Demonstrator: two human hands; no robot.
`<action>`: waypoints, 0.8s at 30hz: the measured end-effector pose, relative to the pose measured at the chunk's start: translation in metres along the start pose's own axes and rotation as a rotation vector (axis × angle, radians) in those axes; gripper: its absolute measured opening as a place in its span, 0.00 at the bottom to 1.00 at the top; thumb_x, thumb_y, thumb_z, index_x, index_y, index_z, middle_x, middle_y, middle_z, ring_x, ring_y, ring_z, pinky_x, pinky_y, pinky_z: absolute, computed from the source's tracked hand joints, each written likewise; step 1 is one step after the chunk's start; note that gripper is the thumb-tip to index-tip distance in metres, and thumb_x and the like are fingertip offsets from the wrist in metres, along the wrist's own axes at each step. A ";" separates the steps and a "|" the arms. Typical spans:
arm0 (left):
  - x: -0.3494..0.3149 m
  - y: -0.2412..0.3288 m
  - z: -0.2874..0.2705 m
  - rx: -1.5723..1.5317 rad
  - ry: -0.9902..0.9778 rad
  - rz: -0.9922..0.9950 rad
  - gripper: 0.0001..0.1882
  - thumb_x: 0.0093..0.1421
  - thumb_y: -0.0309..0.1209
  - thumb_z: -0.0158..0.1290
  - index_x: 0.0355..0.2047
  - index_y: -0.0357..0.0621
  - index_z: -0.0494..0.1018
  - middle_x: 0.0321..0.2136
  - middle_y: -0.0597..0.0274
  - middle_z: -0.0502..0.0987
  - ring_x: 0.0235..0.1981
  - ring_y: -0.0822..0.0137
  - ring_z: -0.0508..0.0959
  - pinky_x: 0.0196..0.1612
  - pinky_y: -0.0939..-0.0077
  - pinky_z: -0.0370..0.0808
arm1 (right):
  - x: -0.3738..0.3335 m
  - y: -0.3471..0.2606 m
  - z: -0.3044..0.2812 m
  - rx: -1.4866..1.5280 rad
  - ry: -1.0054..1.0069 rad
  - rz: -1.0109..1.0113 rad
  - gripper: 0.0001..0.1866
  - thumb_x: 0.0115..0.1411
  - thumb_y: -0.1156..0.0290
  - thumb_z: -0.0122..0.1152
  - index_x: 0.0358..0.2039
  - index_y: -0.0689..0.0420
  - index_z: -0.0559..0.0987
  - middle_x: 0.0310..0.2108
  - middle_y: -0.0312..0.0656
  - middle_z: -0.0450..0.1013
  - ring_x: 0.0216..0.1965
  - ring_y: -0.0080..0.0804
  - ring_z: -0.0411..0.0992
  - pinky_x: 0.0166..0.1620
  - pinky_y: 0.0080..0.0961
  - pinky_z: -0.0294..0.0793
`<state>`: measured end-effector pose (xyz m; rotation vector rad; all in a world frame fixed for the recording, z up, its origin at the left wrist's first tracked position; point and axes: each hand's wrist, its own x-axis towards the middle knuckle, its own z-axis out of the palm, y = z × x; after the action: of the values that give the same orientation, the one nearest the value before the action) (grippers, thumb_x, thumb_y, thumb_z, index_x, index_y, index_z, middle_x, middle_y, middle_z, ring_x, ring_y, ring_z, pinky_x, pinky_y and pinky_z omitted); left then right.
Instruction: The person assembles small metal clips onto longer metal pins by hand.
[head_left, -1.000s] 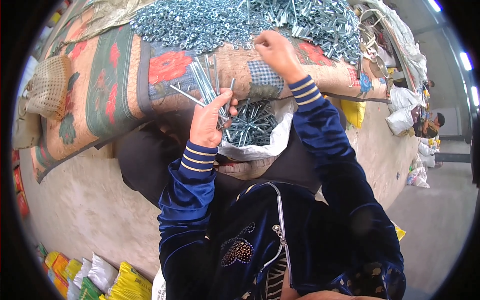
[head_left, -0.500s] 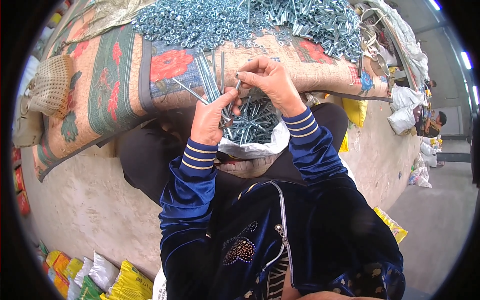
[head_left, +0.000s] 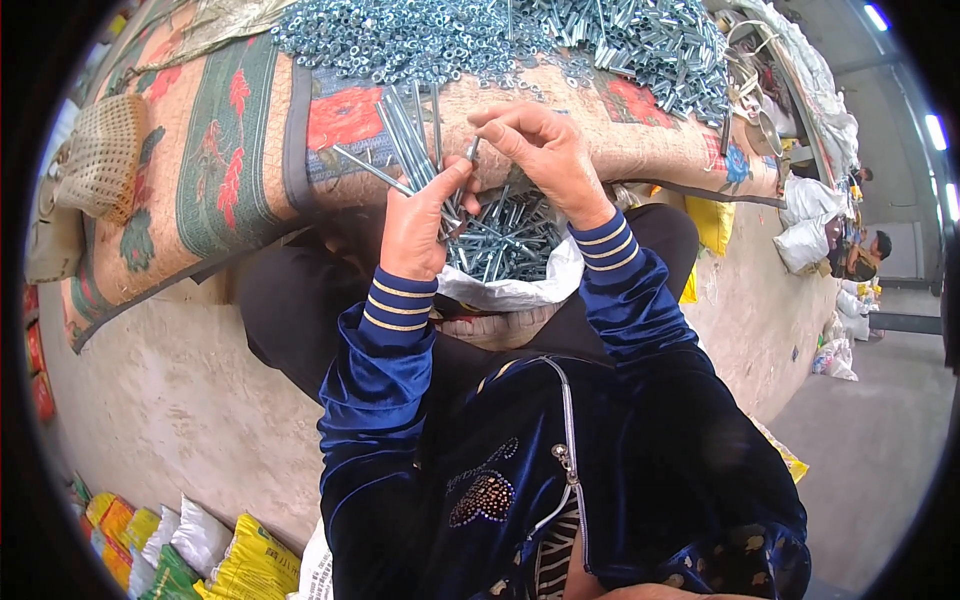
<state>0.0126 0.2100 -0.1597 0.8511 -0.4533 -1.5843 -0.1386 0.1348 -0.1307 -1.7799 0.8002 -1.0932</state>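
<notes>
At the far left, a beige, perforated basket-like container [head_left: 103,160] rests on the floral-patterned cover [head_left: 215,170] of the worktop. Next comes a heap of metal nuts [head_left: 400,42], spread over the far side of that cover. Nearer, the left hand [head_left: 413,228] is closed around a loose bundle of long metal rods [head_left: 404,135], their far ends fanning out and one slanting off to the left. Its thumb and fingers also seem to pinch a single metal rod [head_left: 474,150], which stands apart on the right of the bundle. Just right of and below this hand, a white sack [head_left: 525,292] full of metal rods and fittings sits between the knees. The right hand [head_left: 552,165] is half curled, thumb and index finger close together at the single rod's far end; whether they touch it, I cannot tell. Farther right lies a pile of short metal tubes [head_left: 665,65].

The step in hand looks like work on that rod's end; the next move calls for a steady left pinch and precise right fingertips.
</notes>
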 end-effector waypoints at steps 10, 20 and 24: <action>0.006 0.012 0.001 -0.022 0.069 0.049 0.09 0.54 0.30 0.57 0.33 0.43 0.71 0.23 0.63 0.76 0.19 0.74 0.75 0.16 0.84 0.64 | 0.085 0.047 0.012 -0.983 0.118 -0.196 0.11 0.47 0.64 0.64 0.31 0.54 0.81 0.30 0.43 0.72 0.39 0.43 0.69 0.42 0.36 0.68; -0.004 0.007 -0.005 0.000 0.045 -0.091 0.07 0.55 0.30 0.55 0.33 0.45 0.71 0.23 0.63 0.75 0.19 0.74 0.74 0.15 0.84 0.63 | 0.050 0.012 -0.013 -0.032 -0.153 0.314 0.06 0.54 0.73 0.60 0.32 0.61 0.79 0.25 0.35 0.75 0.28 0.22 0.73 0.29 0.19 0.71; -0.006 0.009 0.003 0.022 -0.022 -0.124 0.08 0.55 0.31 0.57 0.33 0.42 0.73 0.23 0.63 0.76 0.19 0.74 0.75 0.16 0.85 0.63 | 0.024 -0.003 -0.028 0.305 -0.308 0.431 0.06 0.51 0.78 0.65 0.31 0.62 0.78 0.28 0.34 0.75 0.32 0.18 0.72 0.36 0.15 0.71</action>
<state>0.0161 0.2139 -0.1496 0.8935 -0.4408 -1.7071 -0.1542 0.1056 -0.1133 -1.3891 0.7370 -0.6016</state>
